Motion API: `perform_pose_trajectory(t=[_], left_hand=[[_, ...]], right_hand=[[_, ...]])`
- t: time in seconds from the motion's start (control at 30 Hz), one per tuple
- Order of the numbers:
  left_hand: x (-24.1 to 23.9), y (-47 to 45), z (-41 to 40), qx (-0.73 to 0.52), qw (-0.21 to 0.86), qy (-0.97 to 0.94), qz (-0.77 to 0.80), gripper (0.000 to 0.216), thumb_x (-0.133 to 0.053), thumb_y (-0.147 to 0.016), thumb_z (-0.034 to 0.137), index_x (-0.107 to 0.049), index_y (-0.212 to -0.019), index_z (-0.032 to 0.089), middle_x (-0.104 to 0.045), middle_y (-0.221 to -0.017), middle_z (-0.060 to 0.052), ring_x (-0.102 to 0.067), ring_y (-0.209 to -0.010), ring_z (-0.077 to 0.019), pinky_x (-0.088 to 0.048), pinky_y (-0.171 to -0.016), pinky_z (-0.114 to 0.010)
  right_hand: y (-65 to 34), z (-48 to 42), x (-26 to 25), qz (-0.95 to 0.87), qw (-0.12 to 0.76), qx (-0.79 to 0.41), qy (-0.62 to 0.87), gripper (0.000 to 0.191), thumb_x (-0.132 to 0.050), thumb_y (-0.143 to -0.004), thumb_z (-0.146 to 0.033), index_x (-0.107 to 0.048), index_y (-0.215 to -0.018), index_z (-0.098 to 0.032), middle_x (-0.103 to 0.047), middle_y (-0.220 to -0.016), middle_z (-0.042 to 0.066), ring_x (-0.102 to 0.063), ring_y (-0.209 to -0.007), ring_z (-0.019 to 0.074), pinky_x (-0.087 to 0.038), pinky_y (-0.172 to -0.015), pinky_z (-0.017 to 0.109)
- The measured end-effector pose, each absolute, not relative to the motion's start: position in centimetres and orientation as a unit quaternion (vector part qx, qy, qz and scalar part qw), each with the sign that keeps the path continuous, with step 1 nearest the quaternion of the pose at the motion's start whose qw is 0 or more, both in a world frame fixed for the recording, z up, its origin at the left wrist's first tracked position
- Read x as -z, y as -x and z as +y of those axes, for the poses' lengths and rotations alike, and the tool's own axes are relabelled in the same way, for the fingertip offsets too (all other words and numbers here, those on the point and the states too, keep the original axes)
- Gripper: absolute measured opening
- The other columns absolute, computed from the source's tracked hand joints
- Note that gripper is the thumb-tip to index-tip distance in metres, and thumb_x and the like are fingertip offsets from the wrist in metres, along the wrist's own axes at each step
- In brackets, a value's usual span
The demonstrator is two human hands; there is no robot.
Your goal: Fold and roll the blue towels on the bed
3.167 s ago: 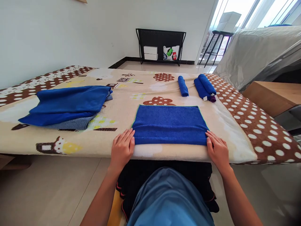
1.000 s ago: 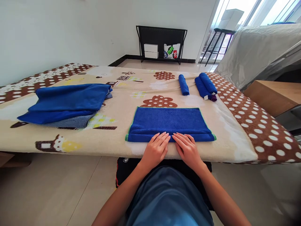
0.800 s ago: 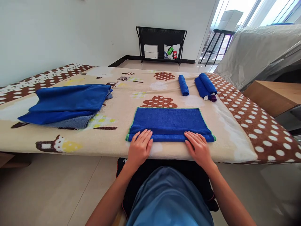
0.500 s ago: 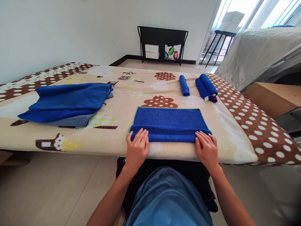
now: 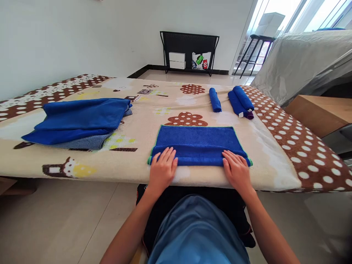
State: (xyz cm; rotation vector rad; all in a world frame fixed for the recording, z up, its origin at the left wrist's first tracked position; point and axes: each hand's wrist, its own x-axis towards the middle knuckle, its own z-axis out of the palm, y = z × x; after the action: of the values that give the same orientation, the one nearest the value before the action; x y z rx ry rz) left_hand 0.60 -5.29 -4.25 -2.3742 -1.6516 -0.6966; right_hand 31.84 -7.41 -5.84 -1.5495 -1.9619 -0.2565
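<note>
A blue towel [image 5: 196,137] with green stitched edges lies flat in front of me, its near edge turned over into a low roll. My left hand [image 5: 162,167] rests on the left part of that roll, palm down with fingers stretched forward. On the right part, my right hand [image 5: 237,168] lies the same way, its thumb by the near edge. Neither hand grips the cloth. Farther right are a rolled blue towel [image 5: 215,100] and a stack of rolled blue towels [image 5: 240,101] with a white tag and a purple piece beneath.
A pile of blue cloths [image 5: 82,117] lies at the left on the patterned blanket [image 5: 148,139]. Beyond the far edge stands a black rack [image 5: 189,47] against the wall. A wooden box [image 5: 319,113] and plastic-covered furniture [image 5: 305,62] are at the right.
Both hands have shifted inward from the towel's corners along the near edge, which now shows green roll ends on both sides. The other towels stay put.
</note>
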Motion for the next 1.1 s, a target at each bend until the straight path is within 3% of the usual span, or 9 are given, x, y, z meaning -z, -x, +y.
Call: perform_pose_trajectory(t=[0.17, 0.33, 0.5, 0.57, 0.8, 1.1], left_hand=[[4.7, 4.2, -5.4, 0.249, 0.104, 0.761, -0.59, 0.043, -0.035, -0.105, 0.029, -0.057, -0.139, 0.018, -0.058, -0.146, -0.01, -0.051, -0.139, -0.026, -0.028, -0.116, -0.05], [4.0, 2.4, -6.0, 0.264, 0.139, 0.742, -0.6, 0.04, -0.035, -0.105, 0.023, -0.055, -0.139, 0.022, -0.055, -0.149, -0.01, -0.045, -0.144, -0.0288, -0.011, -0.12, -0.061], [3.4, -4.6, -6.2, 0.244, 0.075, 0.841, -0.478, 0.042, -0.037, -0.104, 0.022, -0.054, -0.142, 0.017, -0.054, -0.15, -0.008, -0.048, -0.142, -0.0219, -0.036, -0.115, -0.044], [3.5, -7.0, -6.0, 0.227, 0.05, 0.863, -0.449, 0.042, -0.036, -0.104, 0.024, -0.056, -0.14, 0.014, -0.055, -0.148, -0.009, -0.05, -0.14, -0.0209, -0.04, -0.113, -0.041], [3.6, -6.0, -4.7, 0.217, 0.05, 0.816, -0.533, 0.046, -0.035, -0.105, 0.036, -0.058, -0.141, 0.019, -0.054, -0.149, -0.008, -0.048, -0.142, -0.0244, -0.039, -0.114, -0.047], [4.1, 4.2, -4.2, 0.236, 0.064, 0.747, -0.618, 0.045, -0.032, -0.105, 0.032, -0.059, -0.138, 0.019, -0.056, -0.147, -0.009, -0.05, -0.141, -0.0252, -0.035, -0.114, -0.05]], right_hand=[[-37.4, -8.4, 6.8, -0.702, 0.29, 0.134, 0.637, 0.04, -0.036, -0.105, -0.033, -0.064, -0.129, -0.018, -0.065, -0.134, 0.006, -0.058, -0.129, 0.022, -0.035, -0.11, 0.04], [-35.4, -8.4, 6.5, -0.681, 0.298, 0.167, 0.648, 0.034, -0.041, -0.103, -0.03, -0.067, -0.122, -0.018, -0.067, -0.132, 0.006, -0.055, -0.133, 0.0264, -0.023, -0.116, 0.05], [-27.9, -7.9, 5.1, -0.77, 0.292, 0.075, 0.562, 0.037, -0.039, -0.103, -0.024, -0.063, -0.13, -0.018, -0.063, -0.137, 0.006, -0.056, -0.132, 0.0204, -0.031, -0.114, 0.041], [-25.3, -7.6, 4.7, -0.797, 0.269, 0.045, 0.539, 0.04, -0.037, -0.103, -0.024, -0.06, -0.135, -0.017, -0.06, -0.141, 0.005, -0.053, -0.135, 0.0193, -0.032, -0.114, 0.038], [-26.5, -6.2, 4.2, -0.756, 0.242, 0.049, 0.606, 0.043, -0.034, -0.106, -0.035, -0.059, -0.138, -0.018, -0.055, -0.146, 0.008, -0.049, -0.139, 0.0227, -0.031, -0.113, 0.042], [-38.0, -7.1, 6.4, -0.665, 0.253, 0.084, 0.697, 0.046, -0.03, -0.105, -0.038, -0.062, -0.133, -0.02, -0.062, -0.139, 0.005, -0.056, -0.132, 0.0225, -0.038, -0.108, 0.042]])
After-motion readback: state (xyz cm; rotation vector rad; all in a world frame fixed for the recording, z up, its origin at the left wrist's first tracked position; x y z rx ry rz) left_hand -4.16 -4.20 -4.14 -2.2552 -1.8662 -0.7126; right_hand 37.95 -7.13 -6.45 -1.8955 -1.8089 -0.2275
